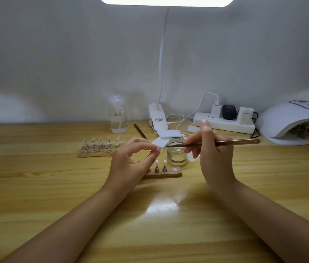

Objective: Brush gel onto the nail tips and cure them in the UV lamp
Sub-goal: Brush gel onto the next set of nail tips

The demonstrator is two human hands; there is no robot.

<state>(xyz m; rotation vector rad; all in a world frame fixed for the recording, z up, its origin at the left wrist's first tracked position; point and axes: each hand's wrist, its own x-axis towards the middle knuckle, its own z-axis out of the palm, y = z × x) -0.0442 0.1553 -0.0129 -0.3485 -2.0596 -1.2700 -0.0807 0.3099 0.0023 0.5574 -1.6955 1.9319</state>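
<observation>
My left hand (130,160) pinches a small nail tip on its stand (156,149) between thumb and fingers, lifted above a wooden holder strip (170,175). My right hand (211,149) grips a brown gel brush (235,142), whose bristle end touches the held nail tip. Two more nail tips on metal stands (160,166) remain upright on that strip. An open glass gel jar (176,153) stands just behind them. The white UV lamp (290,120) sits at the far right, with holders of tips inside its opening.
A second wooden holder (100,147) with several nail tips lies to the left. Behind stand a clear pump bottle (117,116), a spare brush (140,130), the desk lamp's clip (158,118), white pads (169,134) and a power strip (223,124) with chargers.
</observation>
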